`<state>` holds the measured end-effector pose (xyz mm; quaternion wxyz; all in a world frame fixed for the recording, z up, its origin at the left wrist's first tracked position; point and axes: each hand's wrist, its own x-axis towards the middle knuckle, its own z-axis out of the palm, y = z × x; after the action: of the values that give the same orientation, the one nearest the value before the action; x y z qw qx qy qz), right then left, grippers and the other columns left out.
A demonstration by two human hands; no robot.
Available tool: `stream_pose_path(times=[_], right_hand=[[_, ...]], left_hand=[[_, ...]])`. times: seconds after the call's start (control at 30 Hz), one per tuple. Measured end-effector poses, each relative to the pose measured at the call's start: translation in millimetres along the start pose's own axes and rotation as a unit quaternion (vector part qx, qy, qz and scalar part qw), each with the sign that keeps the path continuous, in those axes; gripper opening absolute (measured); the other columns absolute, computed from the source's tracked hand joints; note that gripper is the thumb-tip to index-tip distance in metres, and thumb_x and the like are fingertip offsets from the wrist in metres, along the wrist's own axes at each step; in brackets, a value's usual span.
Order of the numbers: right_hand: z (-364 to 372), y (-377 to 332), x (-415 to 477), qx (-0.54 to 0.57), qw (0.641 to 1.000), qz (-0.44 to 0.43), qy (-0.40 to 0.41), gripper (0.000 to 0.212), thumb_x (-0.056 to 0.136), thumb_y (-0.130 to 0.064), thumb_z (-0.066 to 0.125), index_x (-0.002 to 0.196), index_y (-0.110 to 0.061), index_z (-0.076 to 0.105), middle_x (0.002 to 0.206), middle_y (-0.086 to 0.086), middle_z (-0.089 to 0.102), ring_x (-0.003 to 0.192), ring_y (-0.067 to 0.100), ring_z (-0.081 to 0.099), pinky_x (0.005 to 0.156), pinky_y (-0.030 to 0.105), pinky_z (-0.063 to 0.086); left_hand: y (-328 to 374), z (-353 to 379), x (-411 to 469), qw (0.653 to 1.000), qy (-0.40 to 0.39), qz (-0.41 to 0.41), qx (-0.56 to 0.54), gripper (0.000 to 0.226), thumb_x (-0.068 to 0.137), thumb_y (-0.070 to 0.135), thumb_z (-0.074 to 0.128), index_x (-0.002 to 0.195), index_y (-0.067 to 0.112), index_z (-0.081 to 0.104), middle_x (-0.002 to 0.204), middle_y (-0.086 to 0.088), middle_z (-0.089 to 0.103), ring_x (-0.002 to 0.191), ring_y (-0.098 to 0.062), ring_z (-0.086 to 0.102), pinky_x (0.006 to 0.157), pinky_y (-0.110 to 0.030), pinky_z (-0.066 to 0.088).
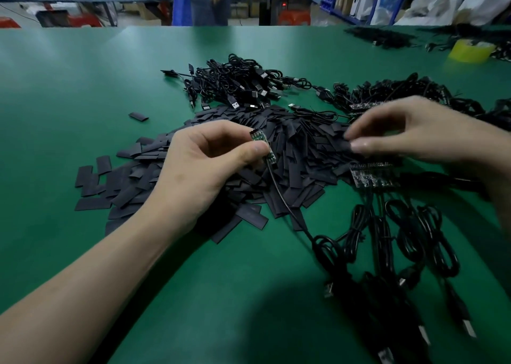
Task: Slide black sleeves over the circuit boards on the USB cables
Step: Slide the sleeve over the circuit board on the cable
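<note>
One circuit board point(256, 137) is up off the table point(83, 92), pinched between thumb and forefinger of the left hand point(199, 164). Its cable point(284, 206) trails down and right to a coiled bundle point(329, 253) near the table edge. The board is bare, with no sleeve on it yet. Its free end points up and away from the person.

The right hand point(409, 131) is at the right side of the pile of sleeves point(298, 159). Its fingers point(365, 143) are curled, thumb and forefinger nearly closed on a black sleeve point(344, 144). There's motion blur there, so I can't tell if it's clear of the pile yet.

Step in hand, as I read it: pick a sleeve, then thread it over the free end.

Notes for doing it clean:
- Take one sleeve only. They lie flat and overlapped, so doubles look likely.
- Squeeze the long edges to pop the mouth open before it meets the board.
- The left thumb covers the board's middle. Shift that grip down toward the cable end, or the sleeve will probably stall on the thumb.
- Line up sleeve and board, start one corner in, then push straight. Corners look like the snag point.
- Hold the board, not the wire. The lead is thin, and I'd guess the joint dislikes pulling.
- Push until the whole board is covered.

More bare boards point(373, 174) lie in a row just below the right hand, cables fanned toward the person. There's another heap of cables point(240, 84) beyond the pile.
</note>
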<state>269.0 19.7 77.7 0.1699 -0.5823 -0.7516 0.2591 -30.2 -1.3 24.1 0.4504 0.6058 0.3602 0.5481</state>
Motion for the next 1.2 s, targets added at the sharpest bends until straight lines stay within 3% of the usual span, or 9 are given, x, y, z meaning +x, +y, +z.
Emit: stream_pose_path(times=[0.13,0.23,0.33,0.47,0.57,0.67,0.77,0.93,1.2], right_hand=[[38.4,-47.3,2.7,0.03,0.992,-0.122,-0.02,0.036,0.085,-0.066,0.06,0.105,-0.04,0.075,0.101,-0.025,0.075,0.092,-0.006,0.07,0.078,0.022,0.054],[74.8,-68.0,5.4,0.128,0.98,-0.126,-0.081,0.023,0.1,-0.039,0.059,0.1,-0.021,0.073,0.093,-0.007,0.079,0.087,0.009,0.075,0.077,0.021,0.057],[85.4,-71.5,0.6,0.282,0.95,-0.093,-0.096,0.023,0.103,-0.026,0.054,0.091,-0.011,0.068,0.072,0.006,0.074,0.066,0.02,0.073,0.061,0.024,0.056],[57.4,-65.1,-6.1,0.438,0.889,-0.066,-0.117,0.022,0.096,-0.034,0.056,0.087,-0.016,0.066,0.054,-0.003,0.049,0.032,0.007,0.047,0.034,0.017,0.037],[14.2,-62.6,-9.0,0.509,0.84,-0.077,-0.174,0.02,0.099,-0.036,0.056,0.094,-0.019,0.064,0.053,-0.012,0.044,0.026,-0.003,0.035,0.028,0.009,0.032],[-24.1,-67.1,-15.4,0.419,0.892,-0.094,-0.143,0.024,0.098,-0.047,0.058,0.094,-0.026,0.067,0.049,-0.013,0.046,0.024,0.005,0.026,0.03,0.008,0.033],[-28.0,-71.3,-21.2,0.191,0.976,-0.105,0.008,0.033,0.096,-0.051,0.057,0.092,-0.021,0.07,0.048,-0.006,0.043,0.027,0.012,0.029,0.035,0.013,0.032],[37.1,-77.1,-5.5,-0.092,0.992,-0.059,0.066,0.033,0.1,-0.046,0.052,0.08,-0.026,0.069,0.06,-0.015,0.062,0.044,-0.001,0.051,0.042,0.017,0.036],[101.3,-56.3,14.0,0.11,0.99,-0.044,0.077,0.029,0.098,-0.04,0.063,0.09,-0.013,0.067,0.058,-0.009,0.048,0.048,0.003,0.036,0.052,0.027,0.029]], left_hand=[[-3.6,0.6,0.2,0.998,0.029,0.033,0.051,0.011,0.071,0.029,0.084,0.077,0.025,0.076,0.074,0.003,0.073,0.068,-0.009,0.063,0.068,-0.023,0.052],[-7.2,-1.8,2.0,0.994,0.023,0.049,0.092,0.012,0.077,0.03,0.085,0.082,0.028,0.074,0.077,0.004,0.073,0.072,-0.012,0.063,0.071,-0.032,0.052],[-8.8,-11.7,6.2,0.981,-0.012,0.077,0.179,0.007,0.095,0.028,0.07,0.091,0.032,0.075,0.083,0.011,0.075,0.08,-0.003,0.068,0.078,-0.026,0.055],[-11.7,-29.5,13.0,0.856,-0.132,0.191,0.462,0.018,0.096,0.02,0.071,0.112,0.023,0.079,0.102,0.006,0.073,0.096,-0.018,0.065,0.085,-0.04,0.052],[-11.6,-33.0,13.8,0.801,-0.178,0.204,0.534,0.023,0.094,0.03,0.073,0.116,0.027,0.079,0.107,0.008,0.072,0.101,-0.022,0.06,0.081,-0.04,0.045],[-10.5,-32.3,12.9,0.783,-0.184,0.226,0.549,0.02,0.093,0.037,0.072,0.111,0.031,0.08,0.104,0.012,0.073,0.1,-0.021,0.06,0.077,-0.037,0.04],[-11.5,-30.6,12.9,0.792,-0.173,0.232,0.537,0.016,0.093,0.037,0.073,0.103,0.029,0.082,0.099,0.01,0.074,0.096,-0.021,0.061,0.078,-0.039,0.046],[-14.9,-27.3,8.5,0.849,-0.149,0.162,0.481,0.01,0.09,0.031,0.076,0.097,0.029,0.082,0.097,0.013,0.072,0.095,-0.018,0.059,0.084,-0.044,0.051],[-11.4,-22.3,8.5,0.915,-0.068,0.126,0.377,0.004,0.09,0.023,0.078,0.09,0.026,0.081,0.095,0.013,0.074,0.095,-0.009,0.066,0.09,-0.033,0.051]])
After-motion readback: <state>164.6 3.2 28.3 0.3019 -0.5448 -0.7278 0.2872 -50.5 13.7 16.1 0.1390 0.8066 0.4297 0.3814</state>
